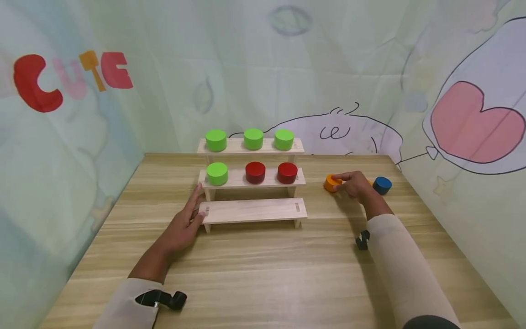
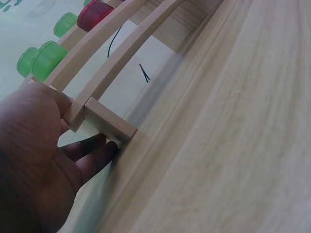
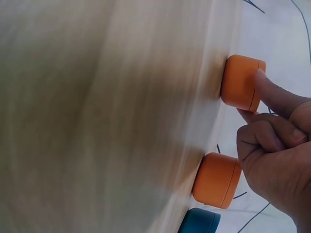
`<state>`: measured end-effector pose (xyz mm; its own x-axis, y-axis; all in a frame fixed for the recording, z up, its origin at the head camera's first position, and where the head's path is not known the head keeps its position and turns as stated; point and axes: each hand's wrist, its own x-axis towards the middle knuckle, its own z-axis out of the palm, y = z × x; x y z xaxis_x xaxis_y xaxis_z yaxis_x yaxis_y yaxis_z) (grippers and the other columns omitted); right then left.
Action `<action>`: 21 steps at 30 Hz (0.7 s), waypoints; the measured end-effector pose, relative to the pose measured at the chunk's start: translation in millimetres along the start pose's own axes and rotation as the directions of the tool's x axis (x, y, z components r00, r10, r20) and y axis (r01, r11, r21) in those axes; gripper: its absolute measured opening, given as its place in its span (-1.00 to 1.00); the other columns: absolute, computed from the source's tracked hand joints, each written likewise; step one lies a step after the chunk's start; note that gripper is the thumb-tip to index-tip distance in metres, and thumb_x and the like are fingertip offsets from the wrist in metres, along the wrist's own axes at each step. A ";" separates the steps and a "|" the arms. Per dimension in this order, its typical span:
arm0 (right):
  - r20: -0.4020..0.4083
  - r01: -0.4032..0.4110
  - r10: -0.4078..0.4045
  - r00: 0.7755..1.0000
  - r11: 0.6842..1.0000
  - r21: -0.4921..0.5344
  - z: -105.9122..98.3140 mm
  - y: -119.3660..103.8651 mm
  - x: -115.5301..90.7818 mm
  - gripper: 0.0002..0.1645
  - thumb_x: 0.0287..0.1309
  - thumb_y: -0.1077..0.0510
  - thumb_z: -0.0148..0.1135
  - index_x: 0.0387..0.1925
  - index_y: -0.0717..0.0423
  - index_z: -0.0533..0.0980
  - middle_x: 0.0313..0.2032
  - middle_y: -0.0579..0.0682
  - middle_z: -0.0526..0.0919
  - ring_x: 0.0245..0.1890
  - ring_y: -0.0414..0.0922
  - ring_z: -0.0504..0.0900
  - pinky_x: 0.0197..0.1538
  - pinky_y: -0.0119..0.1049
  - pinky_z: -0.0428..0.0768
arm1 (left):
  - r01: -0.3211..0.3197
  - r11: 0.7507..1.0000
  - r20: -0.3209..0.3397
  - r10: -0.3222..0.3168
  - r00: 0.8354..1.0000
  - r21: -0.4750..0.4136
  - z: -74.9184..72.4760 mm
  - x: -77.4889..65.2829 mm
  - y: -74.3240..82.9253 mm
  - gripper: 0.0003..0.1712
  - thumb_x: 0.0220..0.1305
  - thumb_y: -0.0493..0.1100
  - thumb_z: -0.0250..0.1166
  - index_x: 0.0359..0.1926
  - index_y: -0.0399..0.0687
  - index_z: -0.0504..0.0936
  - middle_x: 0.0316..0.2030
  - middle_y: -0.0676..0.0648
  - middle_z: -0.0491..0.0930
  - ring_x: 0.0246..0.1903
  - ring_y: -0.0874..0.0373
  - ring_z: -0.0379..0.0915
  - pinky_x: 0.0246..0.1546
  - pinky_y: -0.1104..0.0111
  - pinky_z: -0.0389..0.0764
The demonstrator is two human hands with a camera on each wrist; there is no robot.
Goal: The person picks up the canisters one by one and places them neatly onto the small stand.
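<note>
A three-tier wooden stand (image 1: 252, 210) stands on the table. My left hand (image 1: 182, 228) rests against its left end, fingers reaching along the side and thumb by the lowest shelf. In the left wrist view, the loose lower fingers of the left hand (image 2: 48, 141) are beside the stand's leg (image 2: 112, 119). My right hand (image 1: 355, 186) pinches a small orange round lidded container (image 3: 240, 82) between thumb and index finger, right of the stand. The container is upright at the tabletop. A second orange container (image 3: 216, 179), partly hidden in the head view, stands under the right hand.
A blue round container (image 1: 382, 185) stands at the far right. On the top shelf are three green containers (image 1: 253, 139); the middle shelf carries one green container (image 1: 217, 173) and two red ones (image 1: 255, 172). A printed curtain (image 1: 172, 100) hangs behind the wooden table (image 1: 263, 274).
</note>
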<state>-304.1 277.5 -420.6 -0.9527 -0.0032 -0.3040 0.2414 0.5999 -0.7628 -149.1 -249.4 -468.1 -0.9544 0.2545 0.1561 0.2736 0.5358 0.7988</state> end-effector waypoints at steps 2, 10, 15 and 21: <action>0.002 -0.008 0.008 1.000 1.000 -0.007 -0.5 0.4 -0.5 -0.34 0.39 0.27 0.47 0.48 0.04 0.57 0.60 0.27 0.40 0.07 0.08 0.52 -0.05 -0.23 0.59 | -0.001 1.000 0.003 0.001 1.000 -0.004 -0.2 0.6 -0.2 -0.07 0.79 -0.18 -0.08 0.78 0.46 -0.45 0.72 -0.41 0.00 0.54 -0.44 0.32 0.47 -0.30 0.44; -0.007 0.011 -0.011 1.000 1.000 -0.030 0.2 3.1 1.2 -0.38 0.46 0.20 0.43 0.48 0.03 0.56 0.62 0.29 0.35 0.47 0.21 0.35 0.20 -0.14 0.53 | -0.007 1.000 0.001 0.007 1.000 -0.001 0.3 0.7 2.6 -0.07 0.77 -0.21 -0.07 0.79 0.38 -0.44 0.72 -0.43 0.01 0.53 -0.44 0.34 0.45 -0.27 0.46; -0.017 0.010 -0.010 1.000 1.000 -0.024 1.3 3.4 1.7 -0.42 0.50 0.20 0.38 0.48 0.05 0.56 0.62 0.28 0.36 0.62 0.27 0.26 0.60 0.08 0.42 | -0.015 1.000 0.002 0.015 1.000 0.003 0.0 0.5 3.3 -0.07 0.77 -0.21 -0.08 0.80 0.33 -0.44 0.71 -0.44 0.01 0.52 -0.44 0.34 0.44 -0.28 0.48; -0.031 0.068 -0.069 0.997 0.997 -0.030 2.6 4.4 -0.5 -0.43 0.53 0.19 0.35 0.49 0.11 0.54 0.58 0.32 0.41 0.66 0.30 0.24 0.69 0.16 0.30 | -0.008 1.000 0.005 0.008 1.000 0.004 -0.8 0.5 3.9 -0.07 0.77 -0.21 -0.08 0.80 0.34 -0.45 0.72 -0.44 0.00 0.52 -0.46 0.34 0.43 -0.29 0.49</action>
<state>-302.0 278.1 -425.3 -0.9723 -0.0193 -0.2328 0.1706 0.6221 -0.7641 -148.6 -247.8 -464.5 -0.9516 0.2629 0.1592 0.2814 0.5369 0.7954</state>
